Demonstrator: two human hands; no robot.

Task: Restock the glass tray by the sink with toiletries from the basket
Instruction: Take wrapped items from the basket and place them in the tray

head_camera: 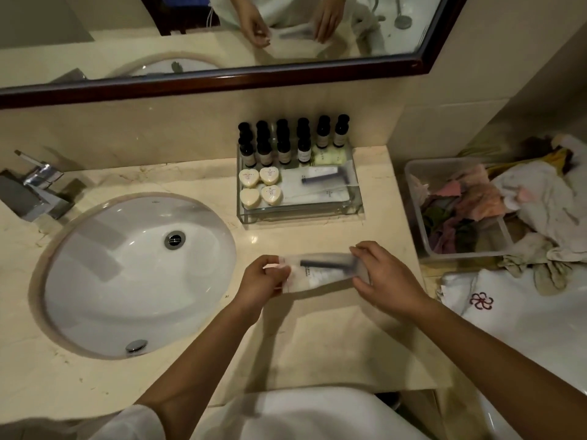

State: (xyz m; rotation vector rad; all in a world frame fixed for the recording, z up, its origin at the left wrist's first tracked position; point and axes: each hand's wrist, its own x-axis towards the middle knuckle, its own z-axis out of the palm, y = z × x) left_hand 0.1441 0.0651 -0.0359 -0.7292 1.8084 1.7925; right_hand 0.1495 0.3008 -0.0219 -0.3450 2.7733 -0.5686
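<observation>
The glass tray (357, 198) stands on the marble counter against the back wall, right of the sink. It holds several dark-capped bottles (284, 150), heart-shaped soaps (260, 187), a pale green packet (328, 156) and a clear packet with a razor (320, 181). In front of the tray, above the counter, I hold another clear razor packet (320, 271) by its two ends. My left hand (263, 282) pinches its left end and my right hand (381, 274) pinches its right end.
The oval sink (139, 274) with a chrome tap (38, 192) lies to the left. A clear plastic bin (413, 188) of coloured cloths sits at the right, with white towels (521, 315) below it. A dark-framed mirror (222, 81) hangs above.
</observation>
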